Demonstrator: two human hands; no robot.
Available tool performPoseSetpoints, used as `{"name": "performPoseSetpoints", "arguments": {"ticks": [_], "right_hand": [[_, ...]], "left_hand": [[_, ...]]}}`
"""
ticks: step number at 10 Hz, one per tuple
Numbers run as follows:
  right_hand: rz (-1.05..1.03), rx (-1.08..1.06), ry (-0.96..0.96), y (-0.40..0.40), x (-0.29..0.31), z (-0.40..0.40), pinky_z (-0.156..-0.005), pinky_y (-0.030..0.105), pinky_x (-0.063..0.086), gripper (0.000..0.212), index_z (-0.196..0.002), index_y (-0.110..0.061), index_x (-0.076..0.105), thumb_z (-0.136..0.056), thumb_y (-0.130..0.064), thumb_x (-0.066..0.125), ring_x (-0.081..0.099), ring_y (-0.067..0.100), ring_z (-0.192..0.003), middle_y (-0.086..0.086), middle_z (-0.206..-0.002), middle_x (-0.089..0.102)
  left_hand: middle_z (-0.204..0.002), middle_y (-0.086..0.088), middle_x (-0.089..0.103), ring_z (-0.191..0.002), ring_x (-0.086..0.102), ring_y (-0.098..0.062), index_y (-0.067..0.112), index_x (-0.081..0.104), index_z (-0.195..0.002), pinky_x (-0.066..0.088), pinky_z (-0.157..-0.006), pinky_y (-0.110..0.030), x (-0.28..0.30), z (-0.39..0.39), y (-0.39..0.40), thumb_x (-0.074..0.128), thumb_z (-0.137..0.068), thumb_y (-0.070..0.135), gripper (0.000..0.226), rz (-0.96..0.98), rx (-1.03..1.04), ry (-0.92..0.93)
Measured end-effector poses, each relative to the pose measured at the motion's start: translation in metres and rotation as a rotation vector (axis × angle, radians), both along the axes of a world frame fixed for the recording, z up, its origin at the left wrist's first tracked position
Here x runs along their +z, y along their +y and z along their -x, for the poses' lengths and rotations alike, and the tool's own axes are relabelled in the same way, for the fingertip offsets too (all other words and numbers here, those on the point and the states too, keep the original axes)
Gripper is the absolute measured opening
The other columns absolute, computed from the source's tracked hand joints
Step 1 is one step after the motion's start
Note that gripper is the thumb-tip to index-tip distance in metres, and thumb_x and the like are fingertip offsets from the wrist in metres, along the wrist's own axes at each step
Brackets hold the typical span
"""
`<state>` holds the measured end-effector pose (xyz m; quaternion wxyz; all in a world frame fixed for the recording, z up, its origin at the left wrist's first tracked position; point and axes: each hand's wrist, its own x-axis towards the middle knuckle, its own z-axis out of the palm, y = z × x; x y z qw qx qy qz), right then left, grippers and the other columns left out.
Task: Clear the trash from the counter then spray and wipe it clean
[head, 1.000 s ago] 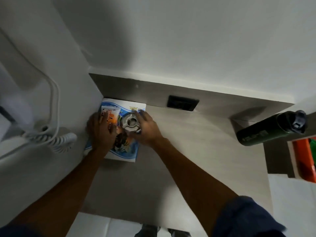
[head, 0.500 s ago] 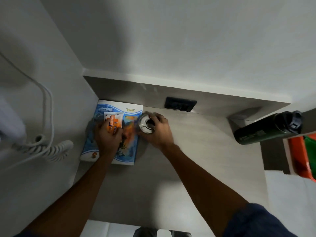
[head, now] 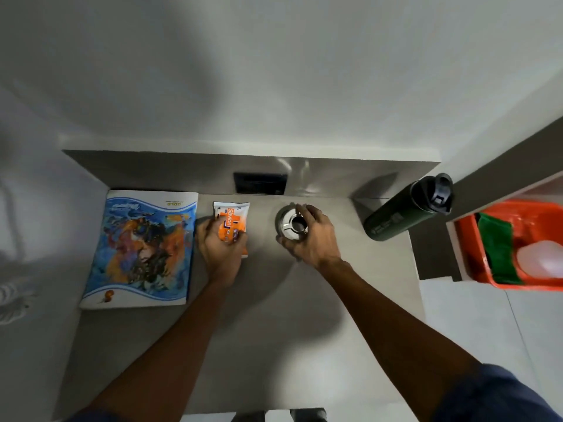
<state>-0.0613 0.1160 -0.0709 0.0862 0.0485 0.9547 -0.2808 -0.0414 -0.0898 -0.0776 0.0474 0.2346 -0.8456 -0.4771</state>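
You're clearing: left hand (head: 221, 249) is gripping the Savlon sachet (head: 232, 222), right hand (head: 310, 237) is clasping the steel cup (head: 289, 223). Next, I reckon, you're lifting both off the counter (head: 274, 345).

Dim, soft shadows, blurred warped edges

Worktop (head: 274, 330) left: notebook (head: 143, 248), lying flat.
Centre: sachet (head: 232, 222), just right of notebook.
Right of sachet: metal cup (head: 289, 223).
Far right, by wall: bottle (head: 408, 208).
Beyond worktop edge: tray (head: 466, 248).
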Motion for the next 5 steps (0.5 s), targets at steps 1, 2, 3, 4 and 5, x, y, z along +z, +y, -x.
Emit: {"name": "performPoseSetpoints", "arguments": {"ticks": [1, 2, 3, 4, 5], "right_hand": [[-0.012, 0.018, 0.028, 0.000, -0.012, 0.000, -0.129, 0.047, 0.038, 0.099, -0.164, -0.027, 0.048, -0.080, -0.056, 0.092, 0.046, 0.035, -0.149, 0.008, -0.166, 0.049], [-0.013, 0.007, 0.044, 0.002, -0.017, -0.003, -0.133, 0.048, 0.031, 0.102, -0.167, -0.032, 0.041, -0.081, -0.060, 0.089, 0.038, 0.034, -0.157, 0.007, -0.174, 0.038], [0.019, 0.002, 0.056, 0.006, -0.011, -0.011, -0.135, 0.051, 0.027, 0.108, -0.170, -0.031, 0.035, -0.083, -0.072, 0.082, 0.027, 0.029, -0.166, 0.004, -0.180, 0.030], [0.081, -0.034, 0.138, 0.016, 0.015, -0.012, -0.130, 0.055, 0.037, 0.099, -0.166, -0.025, 0.045, -0.087, -0.074, 0.077, 0.036, 0.029, -0.163, 0.005, -0.175, 0.040], [0.128, -0.054, 0.249, 0.032, 0.042, -0.005, -0.127, 0.053, 0.043, 0.091, -0.165, -0.026, 0.046, -0.091, -0.068, 0.078, 0.043, 0.029, -0.158, 0.003, -0.173, 0.044]], "left_hand": [[-0.146, -0.019, 0.054, -0.135, 0.057, -0.034, 0.008, 0.067, -0.142, 0.044, -0.107, -0.024, -0.016, 0.004, 0.004, 0.087, -0.084, 0.014, 0.062, 0.049, -0.018, 0.000], [-0.151, -0.020, 0.053, -0.141, 0.052, -0.041, 0.012, 0.058, -0.152, 0.042, -0.118, -0.041, -0.025, 0.005, -0.001, 0.083, -0.087, 0.033, 0.073, 0.193, -0.072, -0.029], [-0.172, -0.015, 0.037, -0.157, 0.033, -0.041, 0.025, 0.040, -0.166, 0.026, -0.128, -0.055, -0.021, -0.006, -0.002, 0.063, -0.091, 0.065, 0.088, 0.427, -0.085, -0.090], [-0.178, -0.013, 0.029, -0.164, 0.026, -0.041, 0.025, 0.033, -0.169, 0.021, -0.132, -0.059, 0.002, -0.008, -0.002, 0.046, -0.095, 0.074, 0.090, 0.540, -0.158, -0.051], [-0.178, -0.013, 0.029, -0.163, 0.030, -0.041, 0.023, 0.029, -0.170, 0.027, -0.131, -0.058, 0.028, 0.001, 0.005, 0.032, -0.096, 0.079, 0.093, 0.544, -0.249, -0.039]]}}
